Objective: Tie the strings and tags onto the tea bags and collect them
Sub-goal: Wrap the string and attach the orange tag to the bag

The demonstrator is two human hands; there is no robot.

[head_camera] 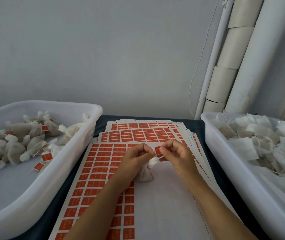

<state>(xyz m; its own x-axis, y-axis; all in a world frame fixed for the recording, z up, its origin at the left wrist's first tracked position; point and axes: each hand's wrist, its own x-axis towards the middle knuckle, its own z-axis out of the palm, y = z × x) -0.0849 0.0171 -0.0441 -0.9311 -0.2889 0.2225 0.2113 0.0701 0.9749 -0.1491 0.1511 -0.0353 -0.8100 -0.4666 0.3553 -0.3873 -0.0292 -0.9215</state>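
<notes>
A filled white tea bag rests on the top sticker sheet, its gathered neck pointing up between my hands. My left hand has its fingers curled at the neck and pinches the string there. My right hand pinches a small red tag just above the bag. The string itself is too thin to follow. Sheets of red tags lie stacked under and beyond my hands.
A white tub at the left holds several tied tea bags with red tags. A white tub at the right holds a heap of flat bags with loose strings. White pipes stand at the back right.
</notes>
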